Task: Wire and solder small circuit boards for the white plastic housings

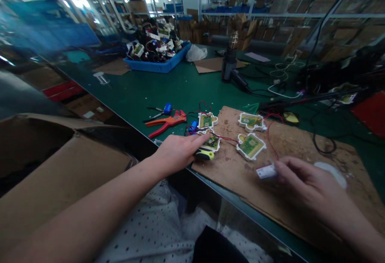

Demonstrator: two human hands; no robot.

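Observation:
My left hand (pixel 179 149) reaches over the near-left corner of the brown work board (pixel 228 166), with its fingers stretched onto a white-framed circuit board (pixel 214 142) carrying red and black wires. Just below those fingertips lies a yellow-and-black handle (pixel 205 154). My right hand (pixel 306 179), slightly blurred, pinches a small white labelled block (pixel 266 171) above the work board; a thin red wire runs up from near it. Between the hands sits another white-framed circuit board (pixel 251 146), and a similar circuit board (pixel 252 121) lies behind it. One more circuit board (pixel 207 120) rests beyond my left fingers.
Red-orange cutters (pixel 168 123) and blue-handled pliers (pixel 164 110) lie left of the work board. A blue tray (pixel 162 65) heaped with wired parts stands farther back. A hot-air gun (pixel 229 64) stands upright behind. An open cardboard box (pixel 60 158) is at my left.

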